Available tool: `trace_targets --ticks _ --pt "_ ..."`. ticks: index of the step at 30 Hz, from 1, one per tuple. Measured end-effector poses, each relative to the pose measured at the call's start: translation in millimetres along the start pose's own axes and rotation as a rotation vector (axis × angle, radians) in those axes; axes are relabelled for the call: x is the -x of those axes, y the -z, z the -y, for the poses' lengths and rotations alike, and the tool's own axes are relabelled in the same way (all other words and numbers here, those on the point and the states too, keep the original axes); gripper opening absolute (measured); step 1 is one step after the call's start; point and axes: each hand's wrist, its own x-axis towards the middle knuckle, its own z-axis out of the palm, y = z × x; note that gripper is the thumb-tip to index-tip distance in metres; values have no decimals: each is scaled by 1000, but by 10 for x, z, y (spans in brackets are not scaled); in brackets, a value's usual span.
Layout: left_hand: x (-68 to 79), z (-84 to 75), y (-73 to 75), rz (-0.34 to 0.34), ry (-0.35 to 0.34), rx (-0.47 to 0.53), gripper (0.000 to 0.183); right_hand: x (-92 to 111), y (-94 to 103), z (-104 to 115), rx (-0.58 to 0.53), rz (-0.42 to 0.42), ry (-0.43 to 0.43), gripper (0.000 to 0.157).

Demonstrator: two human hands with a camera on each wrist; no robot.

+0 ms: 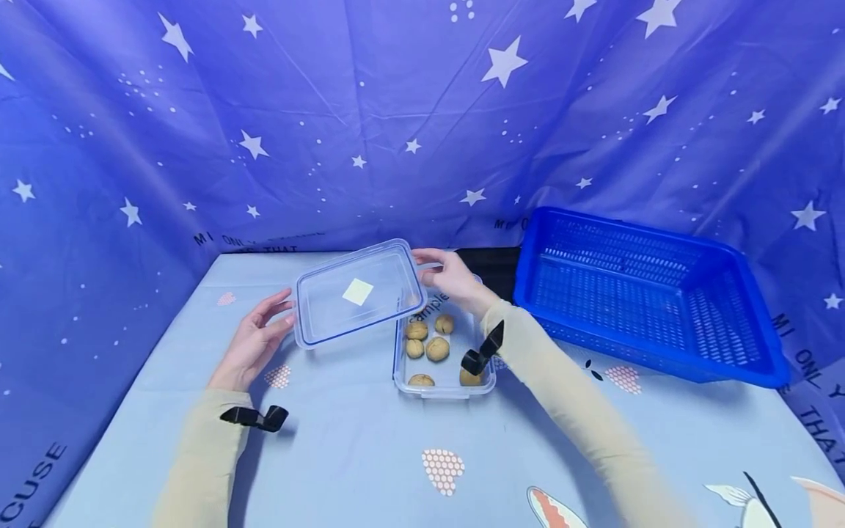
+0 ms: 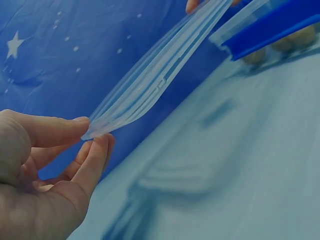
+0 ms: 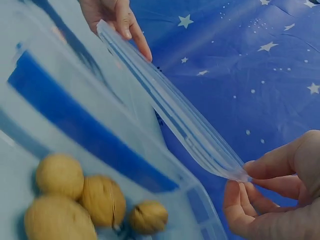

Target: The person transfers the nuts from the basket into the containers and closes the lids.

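Note:
A clear plastic lid (image 1: 330, 312) with a blue seal and a pale square sticker hangs tilted above the table, its right end higher and overlapping the container in the head view. My left hand (image 1: 254, 341) pinches its left end between thumb and fingers, as the left wrist view shows too. At the opposite end my right hand (image 3: 280, 190) pinches the lid's edge. Below and to the right stands a clear container (image 1: 445, 392) with several walnuts (image 1: 437, 349) inside. My right wrist and its black strap cover part of the container's right side.
A large blue plastic basket (image 1: 634, 352) with slotted walls stands at the right, near the back. Something flat and black (image 1: 491, 264) lies beside it at the table's far edge. A blue star-patterned curtain (image 1: 370, 110) closes off the back and sides of the light blue tablecloth (image 1: 356, 455).

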Motion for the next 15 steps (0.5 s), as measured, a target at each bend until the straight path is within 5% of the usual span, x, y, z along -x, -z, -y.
trace_targets --ticks 9,15 --pt "-121 9 -308 35 40 -51 59 310 329 98 75 -29 8 54" --pt "-209 -6 -498 67 7 -79 59 456 536 125 80 -43 18 54"
